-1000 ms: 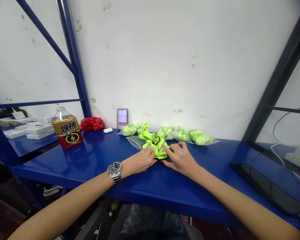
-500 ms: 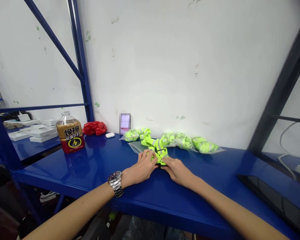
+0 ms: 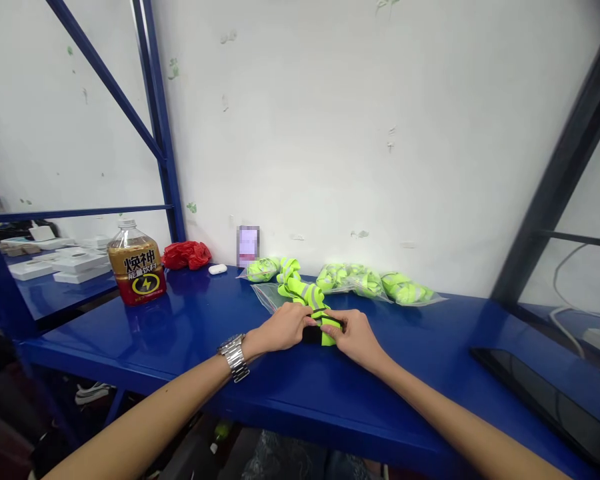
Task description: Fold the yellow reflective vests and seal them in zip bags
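Observation:
A neon-yellow strap with grey stripes (image 3: 300, 291) runs from the back of the blue table toward me, over a clear plastic bag (image 3: 269, 297). My left hand (image 3: 291, 325), with a metal watch on the wrist, pinches the strap's near end from the left. From the right, my right hand (image 3: 355, 339) grips the same end, fingers closed on its black edging. A black piece (image 3: 312, 335) shows between and below my hands. Behind lie clear bags of bundled yellow straps (image 3: 347, 277), another bag (image 3: 407, 289) to their right and one (image 3: 263, 269) to the left.
On the left stand a large drink bottle (image 3: 138, 264) and a red plastic bag (image 3: 186, 255). A small white case (image 3: 217, 269) and an upright phone (image 3: 249, 247) are near the wall. A black flat device (image 3: 545, 400) lies at the right; white boxes (image 3: 80, 260) sit beyond the frame.
My hands have shifted their grip on the strap's near end, and my right hand has turned more upright. More of the black piece and a hanging yellow end now show between them.

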### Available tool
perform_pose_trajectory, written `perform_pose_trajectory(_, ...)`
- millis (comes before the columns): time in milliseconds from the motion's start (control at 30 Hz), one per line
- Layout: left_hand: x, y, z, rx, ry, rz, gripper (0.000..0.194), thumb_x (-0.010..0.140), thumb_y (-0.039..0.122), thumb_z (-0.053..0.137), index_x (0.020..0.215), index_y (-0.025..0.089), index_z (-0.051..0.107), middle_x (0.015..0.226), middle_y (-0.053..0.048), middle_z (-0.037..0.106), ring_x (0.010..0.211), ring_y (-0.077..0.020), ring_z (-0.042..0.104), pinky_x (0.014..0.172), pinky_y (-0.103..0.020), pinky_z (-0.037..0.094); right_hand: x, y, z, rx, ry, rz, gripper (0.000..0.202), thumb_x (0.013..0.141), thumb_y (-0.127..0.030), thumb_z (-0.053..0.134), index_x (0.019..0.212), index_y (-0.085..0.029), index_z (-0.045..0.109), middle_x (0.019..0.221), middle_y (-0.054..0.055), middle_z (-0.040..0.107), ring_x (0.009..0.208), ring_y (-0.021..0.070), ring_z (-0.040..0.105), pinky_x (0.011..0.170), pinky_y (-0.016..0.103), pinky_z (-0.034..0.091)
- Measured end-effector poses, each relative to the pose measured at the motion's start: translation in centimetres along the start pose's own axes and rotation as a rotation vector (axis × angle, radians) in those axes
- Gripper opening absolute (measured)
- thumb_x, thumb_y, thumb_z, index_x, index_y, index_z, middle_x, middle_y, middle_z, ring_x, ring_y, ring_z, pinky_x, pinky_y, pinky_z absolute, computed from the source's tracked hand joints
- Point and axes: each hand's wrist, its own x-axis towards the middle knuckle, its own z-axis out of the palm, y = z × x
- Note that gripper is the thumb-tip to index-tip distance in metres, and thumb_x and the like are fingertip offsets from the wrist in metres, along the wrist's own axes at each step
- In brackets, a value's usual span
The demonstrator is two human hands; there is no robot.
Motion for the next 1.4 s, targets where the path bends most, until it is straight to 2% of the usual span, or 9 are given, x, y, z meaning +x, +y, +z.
perform_pose_trajectory(200, 0.7, -1.0, -0.2, -0.229, 0.022, -0.108, 0.01, 0.089, 0.027, 0.05, 0.095, 0.019, 0.052, 0.069, 0.003, 0.055, 0.059, -0.0123, 0.046, 0.058, -0.024, 0.029, 1.6, 0.1, 0.2, -0.153, -0.016, 0.11, 0.037, 0.078, -0.029, 0.059, 0.113, -0.022, 0.07, 0.108, 0.009, 0.072, 0.095, 0.0281, 0.065, 0.075, 0.03, 0.044)
perform_pose_trajectory(367, 1.0, -1.7, 0.3, -0.18, 0.056, -0.06, 0.018, 0.088, 0.027, 0.053, 0.074, 0.018, 0.048, 0.069, 0.002, 0.05, 0.071, -0.014, 0.047, 0.063, -0.024, 0.033, 1.2, -0.9, 0.6, -0.371, -0.036, 0.095, 0.036, 0.086, -0.029, 0.052, 0.119, -0.024, 0.066, 0.105, 0.011, 0.072, 0.099, 0.0282, 0.065, 0.074, 0.031, 0.044)
perform_pose_trajectory(567, 0.5, -1.8, 0.8, -0.028, 0.093, -0.016, 0.025, 0.093, 0.028, 0.048, 0.071, 0.016, 0.05, 0.072, -0.002, 0.052, 0.078, -0.0165, 0.05, 0.07, -0.026, 0.038, -0.1, -1.3, 0.8, -0.694, 0.04, -0.2, 0.028, 0.093, -0.023, 0.043, 0.109, -0.023, 0.066, 0.113, 0.014, 0.064, 0.083, 0.0216, 0.065, 0.079, 0.036, 0.042)
perform_pose_trajectory(667, 0.3, -1.8, 0.8, 0.039, 0.083, 0.011, 0.028, 0.096, 0.028, 0.043, 0.072, 0.016, 0.052, 0.072, -0.003, 0.053, 0.075, -0.0163, 0.05, 0.07, -0.027, 0.039, -0.3, -0.7, 0.3, -0.711, -0.074, -0.425, 0.031, 0.093, -0.011, 0.036, 0.107, -0.018, 0.062, 0.104, 0.013, 0.065, 0.092, 0.021, 0.062, 0.083, 0.035, 0.041)
perform_pose_trajectory(767, 0.3, -1.8, 0.9, 0.135, 0.087, 0.052, 0.029, 0.098, 0.03, 0.039, 0.077, 0.016, 0.054, 0.075, -0.004, 0.055, 0.077, -0.0173, 0.051, 0.07, -0.027, 0.039, -0.3, 0.2, -0.7, -0.612, -0.187, -0.519, 0.028, 0.096, -0.025, 0.039, 0.118, -0.016, 0.054, 0.112, 0.013, 0.062, 0.103, 0.0233, 0.058, 0.078, 0.032, 0.043)
perform_pose_trajectory(1033, -0.9, -0.3, 0.1, 0.293, 0.068, 0.067, 0.038, 0.101, 0.035, 0.021, 0.094, 0.016, 0.053, 0.078, -0.005, 0.055, 0.072, -0.0185, 0.05, 0.068, -0.03, 0.039, 0.8, 1.6, -1.1, -0.549, -0.27, -0.374, 0.023, 0.097, -0.025, 0.039, 0.115, -0.018, 0.051, 0.104, 0.009, 0.065, 0.085, 0.0199, 0.063, 0.064, 0.027, 0.035)
perform_pose_trajectory(1167, -2.3, 0.2, -0.5, 0.316, 0.046, 0.209, 0.036, 0.094, 0.049, 0.041, 0.104, 0.016, 0.051, 0.089, -0.008, 0.057, 0.084, -0.0231, 0.051, 0.079, -0.036, 0.041, 0.7, 1.9, -0.7, -0.556, -0.214, -0.333, 0.027, 0.096, -0.028, 0.04, 0.118, -0.019, 0.054, 0.099, 0.009, 0.069, 0.08, 0.0199, 0.063, 0.063, 0.027, 0.032)
perform_pose_trajectory(1267, -2.4, 0.0, -0.1, 0.347, 0.03, 0.221, 0.015, 0.094, 0.025, 0.044, 0.106, 0.016, 0.049, 0.094, -0.009, 0.056, 0.088, -0.0238, 0.049, 0.079, -0.036, 0.04, 0.1, 2.0, -0.8, -0.578, -0.181, -0.303, 0.031, 0.097, -0.031, 0.039, 0.119, -0.018, 0.057, 0.092, 0.01, 0.071, 0.078, 0.0218, 0.064, 0.062, 0.027, 0.03)
perform_pose_trajectory(1400, -2.0, 0.4, 0.5, 0.3, 0.029, 0.195, 0.016, 0.087, 0.006, 0.04, 0.095, 0.017, 0.049, 0.09, -0.008, 0.054, 0.085, -0.0228, 0.047, 0.077, -0.035, 0.041, -1.0, 1.4, -1.3, -0.565, -0.157, -0.257, 0.033, 0.096, -0.034, 0.039, 0.113, -0.019, 0.063, 0.079, 0.009, 0.071, 0.072, 0.0222, 0.063, 0.06, 0.026, 0.028)
